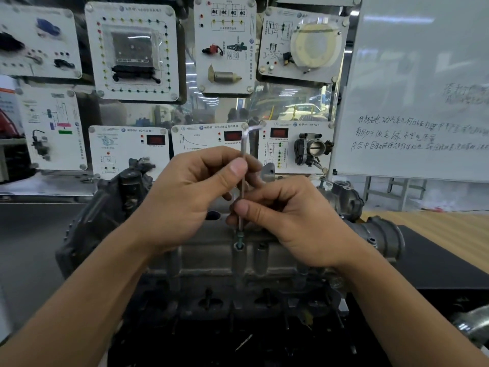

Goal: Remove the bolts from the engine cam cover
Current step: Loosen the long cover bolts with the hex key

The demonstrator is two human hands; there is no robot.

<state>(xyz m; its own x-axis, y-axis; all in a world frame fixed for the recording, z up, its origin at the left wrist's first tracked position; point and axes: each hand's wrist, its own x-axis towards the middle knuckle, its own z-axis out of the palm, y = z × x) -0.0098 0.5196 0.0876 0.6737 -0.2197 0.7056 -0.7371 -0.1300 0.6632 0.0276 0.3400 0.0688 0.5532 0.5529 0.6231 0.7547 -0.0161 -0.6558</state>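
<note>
A grey metal engine cam cover [211,263] sits on the bench in front of me. A silver L-shaped hex key [243,144] stands upright over it, its short arm bent to the right at the top. Its lower tip sits in the head of a bolt [239,238] that is raised partly out of a round boss on the cover. My left hand [190,197] pinches the key's shaft high up between thumb and fingers. My right hand [288,221] pinches the same shaft lower down, just above the bolt.
Behind the engine stands a wall of white training panels [132,51] with car parts and a throttle body [312,149]. A whiteboard [418,102] with handwriting stands at the right. A black mat [436,263] covers the wooden bench [449,229]. A metal pipe [473,327] lies at the lower right.
</note>
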